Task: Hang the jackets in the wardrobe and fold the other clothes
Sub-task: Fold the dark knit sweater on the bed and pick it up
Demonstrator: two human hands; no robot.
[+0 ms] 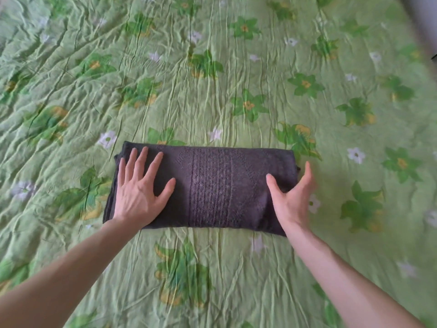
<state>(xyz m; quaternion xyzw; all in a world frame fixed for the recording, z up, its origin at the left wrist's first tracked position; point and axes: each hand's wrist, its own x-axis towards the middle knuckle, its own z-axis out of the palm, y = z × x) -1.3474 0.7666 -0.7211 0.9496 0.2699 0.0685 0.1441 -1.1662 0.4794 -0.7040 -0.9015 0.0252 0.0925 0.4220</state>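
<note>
A dark grey knitted sweater (212, 188) lies folded into a wide rectangle in the middle of the bed. My left hand (139, 188) lies flat on its left end, fingers spread and straight. At the sweater's right end is my right hand (293, 197), turned on its edge with the thumb on the knit and the fingers straight along the end. Neither hand grips the fabric.
The bed is covered by a wrinkled green bedspread (236, 79) with a flower print that fills nearly the whole view. A dark blurred edge (423, 24) shows at the top right corner.
</note>
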